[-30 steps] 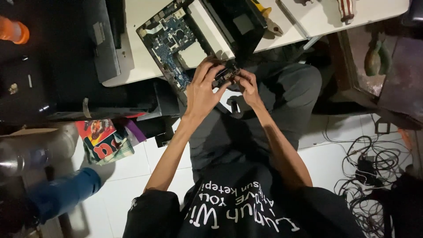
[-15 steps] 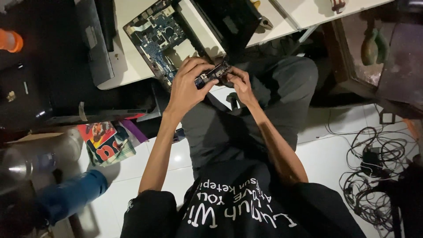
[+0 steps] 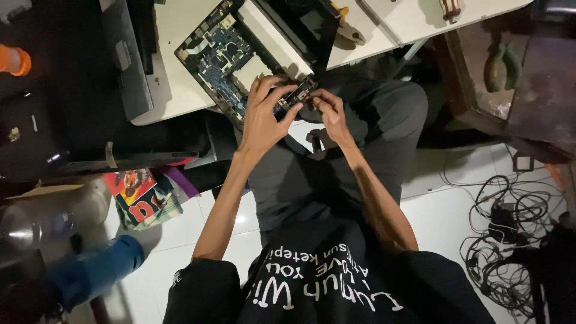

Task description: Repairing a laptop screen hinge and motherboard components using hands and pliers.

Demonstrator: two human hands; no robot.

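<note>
My left hand (image 3: 264,117) and my right hand (image 3: 329,114) both grip a small dark rectangular electronic part (image 3: 295,94), held above my lap at the front edge of the white table (image 3: 180,24). Just beyond my left hand lies an opened laptop base with its blue circuit board (image 3: 225,54) exposed. My fingers cover most of the small part.
A dark laptop lid (image 3: 300,24) leans behind the board. Yellow-handled pliers (image 3: 345,24) lie on the table. A tangle of black cables (image 3: 510,222) lies on the white tiled floor at right. A colourful packet (image 3: 141,198) and a blue bottle (image 3: 90,276) sit at left.
The view has shifted slightly. Both hands stay closed on the small part, with the fingers shifting a little around it.
</note>
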